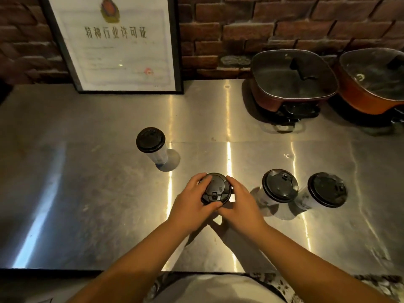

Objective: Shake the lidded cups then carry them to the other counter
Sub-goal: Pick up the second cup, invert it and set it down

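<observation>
Several clear cups with black lids stand on a steel counter (pixel 87 193). Both hands wrap the middle cup (pixel 216 188): my left hand (pixel 192 201) grips its left side with the thumb on the lid's near rim, and my right hand (pixel 241 202) holds its right side. The cup's body is hidden by the fingers, so only the lid shows. Another lidded cup (pixel 150 141) stands alone to the far left. Two more lidded cups (pixel 280 185) (pixel 327 189) stand side by side just right of my hands.
Two lidded electric pots (pixel 290 77) (pixel 371 79) sit at the back right against the brick wall. A framed certificate (pixel 113 44) leans at the back left. The counter's front edge (pixel 87 270) runs near my body.
</observation>
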